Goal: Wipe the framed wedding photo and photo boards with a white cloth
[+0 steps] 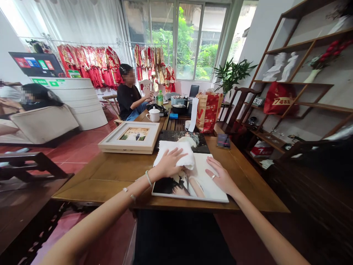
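At the near edge of the wooden table (110, 173) we have an open photo album (205, 189) lying flat. Its near page is pale, with a portrait printed on it, and its far page (176, 137) is dark. The fold between the two pages runs left to right, so the open spread stretches away from us toward the far end of the table.

A folded white cloth (172, 149) lies across that fold with its long side running left to right. Our left hand (168, 165) rests palm down on the cloth's near part. The fingers lie close together, point away and to the right, and press on the fabric rather than pinching it, so the cloth sits under and beyond the fingertips.

Our right hand (220, 176) lies flat on the pale page, just right of the cloth and not touching it. Its fingers are slightly spread and point up and to the left, and one of them wears a ring.

To the left, a pale picture frame (131, 137) holds a photograph. Farther down the table stand a red paper bag (208, 110), whose contents we cannot make out, a white teapot (153, 115) and a dark pot (179, 108). A seated person (128, 97) is at that far end.
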Motion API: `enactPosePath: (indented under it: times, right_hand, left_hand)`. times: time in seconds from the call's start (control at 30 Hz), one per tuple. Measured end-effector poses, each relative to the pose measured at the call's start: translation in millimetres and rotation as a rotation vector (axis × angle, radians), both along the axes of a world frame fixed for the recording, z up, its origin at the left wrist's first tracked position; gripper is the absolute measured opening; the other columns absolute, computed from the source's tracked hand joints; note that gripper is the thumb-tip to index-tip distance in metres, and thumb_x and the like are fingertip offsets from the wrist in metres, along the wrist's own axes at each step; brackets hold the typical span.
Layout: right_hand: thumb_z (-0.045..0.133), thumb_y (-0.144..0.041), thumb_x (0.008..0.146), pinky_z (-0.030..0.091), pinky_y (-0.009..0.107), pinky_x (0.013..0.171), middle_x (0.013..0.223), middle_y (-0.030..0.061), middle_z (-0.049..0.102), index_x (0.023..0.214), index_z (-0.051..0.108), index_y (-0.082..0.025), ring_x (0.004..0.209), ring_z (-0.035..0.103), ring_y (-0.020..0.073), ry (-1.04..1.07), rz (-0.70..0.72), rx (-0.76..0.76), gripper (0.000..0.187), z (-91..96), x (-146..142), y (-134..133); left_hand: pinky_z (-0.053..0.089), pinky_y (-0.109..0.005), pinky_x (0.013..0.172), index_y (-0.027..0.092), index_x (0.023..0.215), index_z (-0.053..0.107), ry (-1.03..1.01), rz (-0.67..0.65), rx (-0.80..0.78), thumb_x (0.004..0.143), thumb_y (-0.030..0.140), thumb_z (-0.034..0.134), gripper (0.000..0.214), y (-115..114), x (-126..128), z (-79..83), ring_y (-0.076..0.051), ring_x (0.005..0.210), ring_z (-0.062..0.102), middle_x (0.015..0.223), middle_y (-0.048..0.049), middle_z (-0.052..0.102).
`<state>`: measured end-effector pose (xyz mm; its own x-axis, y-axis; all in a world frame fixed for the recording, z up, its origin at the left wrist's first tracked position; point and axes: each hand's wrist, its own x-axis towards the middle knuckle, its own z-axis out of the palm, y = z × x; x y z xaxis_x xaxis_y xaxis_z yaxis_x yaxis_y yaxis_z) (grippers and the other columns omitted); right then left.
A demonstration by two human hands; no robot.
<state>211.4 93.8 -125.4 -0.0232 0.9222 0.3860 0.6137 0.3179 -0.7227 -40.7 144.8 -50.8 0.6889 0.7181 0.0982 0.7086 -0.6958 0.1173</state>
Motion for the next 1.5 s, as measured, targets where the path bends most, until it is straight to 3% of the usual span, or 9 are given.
enactPosePath:
  times: [0.13,0.23,0.33,0.57,0.67,1.0,1.17,1.3,1.5]
  right_hand:
    - [0.052,-0.055,0.082,0.028,0.052,0.112,0.139,0.014,0.049,0.124,0.059,-0.019,0.133,0.039,0.0302,-0.005,0.005,0.014,0.055,-2.7,1.2,3.7]
    - [0.052,-0.054,0.082,0.028,0.053,0.112,0.138,0.0144,0.05,0.124,0.059,-0.019,0.133,0.039,0.0306,-0.012,0.001,0.015,0.055,-5.0,3.0,6.3]
    - [0.052,-0.052,0.084,0.028,0.053,0.112,0.139,0.0149,0.049,0.124,0.058,-0.018,0.133,0.039,0.0301,-0.027,-0.002,0.011,0.053,-6.8,3.8,8.0]
    - [0.052,-0.047,0.084,0.027,0.053,0.112,0.139,0.0147,0.049,0.124,0.058,-0.019,0.133,0.039,0.0293,-0.023,0.009,0.037,0.05,-8.8,4.4,7.9]
    - [0.05,-0.048,0.084,0.027,0.053,0.112,0.138,0.0147,0.05,0.123,0.059,-0.019,0.133,0.04,0.0291,-0.018,0.025,0.058,0.049,-7.5,6.8,6.0]
    - [0.052,-0.045,0.084,0.028,0.052,0.111,0.14,0.0155,0.047,0.127,0.056,-0.016,0.134,0.038,0.0297,-0.033,-0.003,0.001,0.052,-0.9,7.4,4.7]
    - [0.053,-0.046,0.083,0.028,0.052,0.112,0.139,0.0142,0.049,0.125,0.057,-0.019,0.133,0.039,0.0295,-0.022,-0.005,0.011,0.05,-5.8,7.8,10.5]
    - [0.049,-0.044,0.086,0.028,0.052,0.112,0.139,0.0126,0.049,0.125,0.058,-0.021,0.134,0.038,0.0282,-0.004,0.012,0.015,0.047,-10.7,10.8,13.2]
    - [0.05,-0.037,0.085,0.027,0.05,0.112,0.139,0.0092,0.05,0.122,0.06,-0.025,0.132,0.04,0.0257,0.079,0.066,0.054,0.041,-17.6,20.1,12.7]
  left_hand:
    - [0.02,-0.051,0.109,0.023,0.141,0.036,0.004,0.055,0.043,0.089,0.031,0.041,0.053,29.2,7.1,-4.5,-0.027,0.138,0.025,0.149,-0.0078,0.031]
    - [0.018,-0.053,0.109,0.023,0.142,0.035,0.002,0.07,0.056,0.087,0.029,0.044,0.056,27.1,11.3,-9.6,-0.029,0.138,0.023,0.15,-0.0085,0.029]
    - [0.015,-0.056,0.109,0.025,0.143,0.032,0.008,0.038,0.047,0.082,0.029,0.049,0.063,1.3,13.1,-12.9,-0.03,0.14,0.018,0.152,-0.008,0.025]
    - [0.012,-0.06,0.108,0.028,0.145,0.026,0.007,-0.168,-0.047,0.072,0.041,0.058,0.081,-98.8,10.5,-6.5,-0.035,0.139,0.014,0.152,-0.0096,0.024]
    - [0.018,-0.058,0.106,0.031,0.143,0.028,-0.04,-0.219,-0.022,0.073,0.045,0.057,0.078,-109.7,10.8,-3.6,-0.034,0.137,0.021,0.15,-0.0083,0.029]
    - [0.027,-0.053,0.101,0.029,0.135,0.046,-0.061,-0.108,0.101,0.081,0.039,0.055,0.055,0.7,34.5,-7.4,-0.032,0.129,0.035,0.141,-0.01,0.043]
    - [0.025,-0.055,0.103,0.028,0.136,0.045,-0.015,-0.05,0.105,0.09,0.034,0.042,0.046,25.7,45.2,-13.3,-0.031,0.133,0.032,0.143,-0.0106,0.041]
    - [0.02,-0.057,0.106,0.028,0.139,0.04,-0.011,-0.088,0.085,0.083,0.034,0.051,0.057,1.5,45.5,-17.7,-0.032,0.136,0.026,0.147,-0.0108,0.034]
    - [0.012,-0.062,0.107,0.029,0.142,0.033,-0.065,-0.135,-0.027,0.075,0.043,0.058,0.073,-86.6,48.5,-15.7,-0.036,0.139,0.017,0.15,-0.0114,0.028]
